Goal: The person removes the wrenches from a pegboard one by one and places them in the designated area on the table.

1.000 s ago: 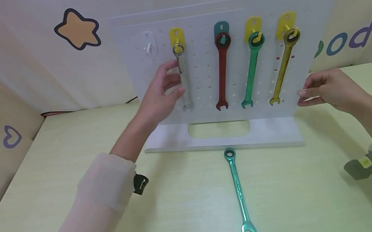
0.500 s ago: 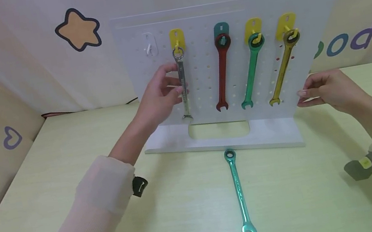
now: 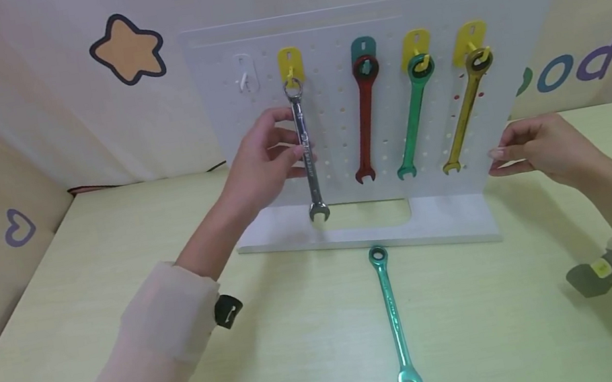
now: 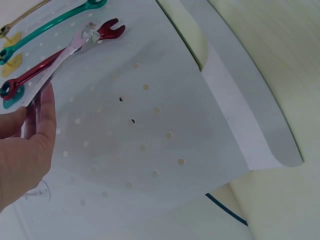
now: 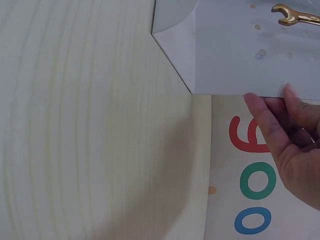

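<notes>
My left hand (image 3: 264,164) pinches a silver combination wrench (image 3: 312,173) mid-shaft between thumb and fingers. Its ring end is at the yellow hook (image 3: 290,64); whether it still hangs on it I cannot tell. The open end points down, tilted out from the white pegboard (image 3: 330,118). In the left wrist view this wrench (image 4: 64,56) crosses in front of the red wrench (image 4: 107,32). My right hand (image 3: 547,148) grips the pegboard's right edge; in the right wrist view the thumb (image 5: 296,102) overlaps the board's front.
Red (image 3: 365,119), green (image 3: 413,117) and gold (image 3: 467,111) wrenches hang on hooks to the right. A white hook (image 3: 244,79) at the far left carries nothing. One teal wrench (image 3: 393,319) lies on the table (image 3: 489,322) in front of the board's base (image 3: 453,223).
The silver wrench has come down a little, and its lower end has swung out from the board. My left fingers have closed onto its shaft. The right hand has stayed put.
</notes>
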